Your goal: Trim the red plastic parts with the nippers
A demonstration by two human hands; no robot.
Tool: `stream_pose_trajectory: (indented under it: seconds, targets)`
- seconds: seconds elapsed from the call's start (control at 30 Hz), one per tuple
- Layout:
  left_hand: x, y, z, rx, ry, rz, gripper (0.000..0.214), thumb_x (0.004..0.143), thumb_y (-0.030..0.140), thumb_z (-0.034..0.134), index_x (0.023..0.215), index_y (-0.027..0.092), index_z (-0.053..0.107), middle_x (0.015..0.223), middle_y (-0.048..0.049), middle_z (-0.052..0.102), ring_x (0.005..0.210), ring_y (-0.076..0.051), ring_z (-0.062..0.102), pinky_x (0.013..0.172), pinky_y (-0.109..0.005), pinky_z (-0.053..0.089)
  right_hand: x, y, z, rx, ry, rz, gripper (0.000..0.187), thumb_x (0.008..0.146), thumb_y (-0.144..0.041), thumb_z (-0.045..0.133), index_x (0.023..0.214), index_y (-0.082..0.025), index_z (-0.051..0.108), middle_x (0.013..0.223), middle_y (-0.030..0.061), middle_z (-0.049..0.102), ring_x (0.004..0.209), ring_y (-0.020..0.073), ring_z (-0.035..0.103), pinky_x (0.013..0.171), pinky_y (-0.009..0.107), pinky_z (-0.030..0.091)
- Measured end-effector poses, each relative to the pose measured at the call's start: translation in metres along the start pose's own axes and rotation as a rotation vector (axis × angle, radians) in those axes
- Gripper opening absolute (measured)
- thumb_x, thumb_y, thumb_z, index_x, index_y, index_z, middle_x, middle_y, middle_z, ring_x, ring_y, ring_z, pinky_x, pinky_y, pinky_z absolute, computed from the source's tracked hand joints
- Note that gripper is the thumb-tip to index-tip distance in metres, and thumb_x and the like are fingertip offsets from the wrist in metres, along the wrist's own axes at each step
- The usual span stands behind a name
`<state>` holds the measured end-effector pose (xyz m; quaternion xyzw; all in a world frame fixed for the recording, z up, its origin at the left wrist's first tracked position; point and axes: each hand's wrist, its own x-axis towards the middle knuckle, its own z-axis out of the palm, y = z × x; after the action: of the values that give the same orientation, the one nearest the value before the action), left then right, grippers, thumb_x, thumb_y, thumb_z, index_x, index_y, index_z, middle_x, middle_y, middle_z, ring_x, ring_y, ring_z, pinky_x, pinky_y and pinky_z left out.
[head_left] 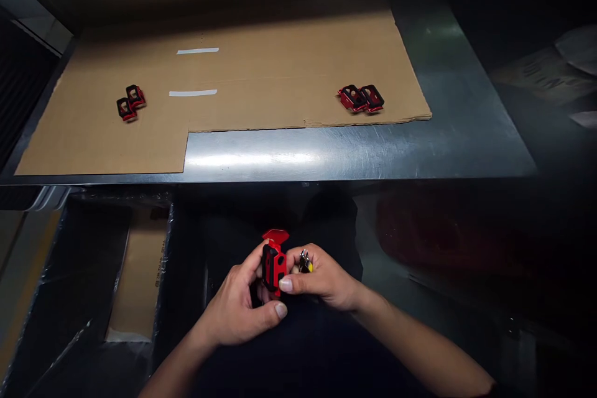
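- Holding a red-and-black bracket [273, 267] off the near edge of the metal worktop [280, 150], the person has both hands at work on it.
- Done, as I judge it: four like pieces lie set down and untouched on the cardboard sheet [270, 74], a left pair [131, 106] toward its left edge and a right pair [359, 99] by its near right corner.
- Left, it seems: the bracket in hand, not yet laid with either pair.
- The left hand [239, 308] curls its fingers round the bracket's left side, index beside the red flap [277, 236] at the top; its thumb stands apart near the lower end.
- The right hand [329, 280] clamps the bracket, thumb on the red face, fingers bent behind. A shiny metal piece [305, 258] with some yellow sits against those fingers, perhaps a small tool; it's too dim to be sure.
- Both bare forearms slant inward from below, and the hands meet at the bracket.
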<state>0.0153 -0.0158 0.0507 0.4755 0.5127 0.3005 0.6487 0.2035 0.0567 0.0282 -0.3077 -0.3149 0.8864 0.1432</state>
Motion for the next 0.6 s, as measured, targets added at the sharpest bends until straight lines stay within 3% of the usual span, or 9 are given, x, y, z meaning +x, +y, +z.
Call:
stream_pose_trajectory:
  seconds: [0.1,0.23,0.37,0.47,0.6]
  targets:
    - [-0.003,-0.006,0.000,-0.141,-0.038,0.000,0.096,0.082,0.043,0.074,0.158,0.021,0.021,0.094,-0.0052,0.066,0.078,-0.018,0.062,0.072,-0.029,0.052,0.002,0.001,-0.002,0.171,-0.035,0.101,0.038,0.066,-0.038,0.087,0.069,-0.014,0.057,0.051,-0.0038,0.058,0.034,0.0017,0.032,0.033,0.017,0.019]
    - [-0.004,-0.015,-0.001,-0.137,0.017,-0.001,0.108,0.080,0.038,0.078,0.160,0.024,0.006,0.107,-0.0077,0.069,0.085,-0.019,0.066,0.084,-0.035,0.055,0.003,0.003,-0.003,0.321,-0.066,0.166,0.037,0.065,-0.034,0.088,0.070,-0.014,0.056,0.045,-0.0078,0.049,0.032,0.0013,0.031,0.030,0.014,0.020]
    - [-0.002,-0.020,-0.004,-0.034,0.071,0.000,0.101,0.075,0.032,0.082,0.157,0.024,0.024,0.129,-0.0123,0.065,0.118,-0.029,0.064,0.107,-0.047,0.047,0.002,0.002,-0.001,0.302,-0.054,0.183,0.040,0.064,-0.031,0.090,0.068,-0.015,0.054,0.044,-0.0097,0.046,0.033,0.0015,0.034,0.031,0.013,0.024]
    - [0.000,-0.023,-0.004,-0.039,0.115,-0.002,0.091,0.072,0.031,0.084,0.150,0.025,0.038,0.119,-0.0096,0.069,0.110,-0.028,0.067,0.104,-0.045,0.050,0.002,0.001,0.001,0.231,-0.049,0.157,0.039,0.064,-0.033,0.091,0.071,-0.014,0.057,0.045,-0.0086,0.049,0.033,0.0021,0.036,0.031,0.013,0.027]
    - [0.002,-0.026,-0.002,-0.151,0.154,0.028,0.089,0.071,0.035,0.086,0.146,0.025,0.042,0.105,-0.0063,0.069,0.098,-0.024,0.068,0.097,-0.041,0.053,0.003,0.002,0.001,0.227,-0.026,0.114,0.040,0.069,-0.042,0.088,0.079,-0.014,0.061,0.043,-0.0102,0.044,0.035,0.0027,0.033,0.031,0.014,0.027]
